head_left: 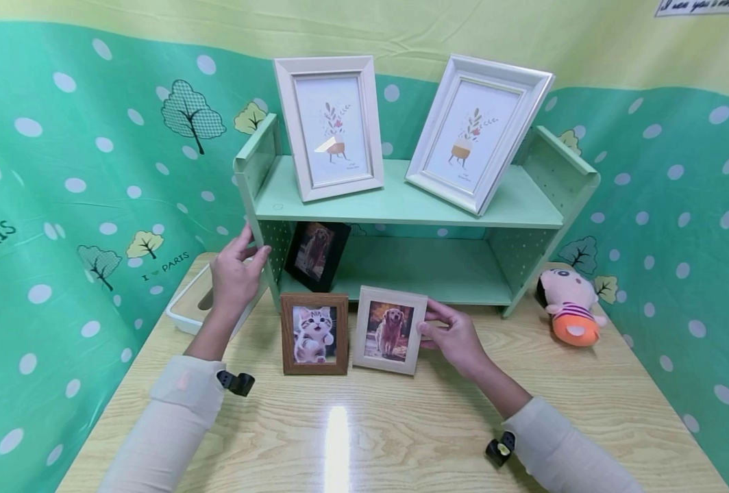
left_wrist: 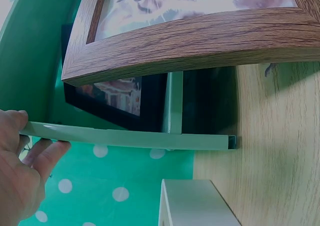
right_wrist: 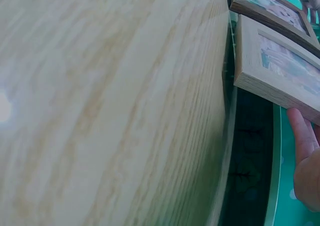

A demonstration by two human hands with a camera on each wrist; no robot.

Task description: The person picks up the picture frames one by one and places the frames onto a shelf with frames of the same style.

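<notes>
My left hand [head_left: 236, 272] grips the left side panel of a green two-tier shelf [head_left: 401, 205], with fingers on both sides of its edge in the left wrist view. A pale wood photo frame [head_left: 360, 356] with a dog picture stands before the shelf; my right hand [head_left: 457, 340] pinches its right edge, thumb in front. Just left of it stands a brown photo frame [head_left: 287, 335] with a kitten picture, which also looms large in the left wrist view. Tilted on the lower shelf at the left is a black photo frame [head_left: 342, 253] with a dog picture.
Two larger frames stand on the top tier: a beige one [head_left: 373, 130] and a tilted silver-white one [head_left: 429, 137]. A white box [head_left: 182, 322] sits left of the shelf. On the right lies a plush doll [head_left: 571, 308]. Polka-dot curtains [head_left: 93, 226] surround the wooden table [head_left: 432, 438].
</notes>
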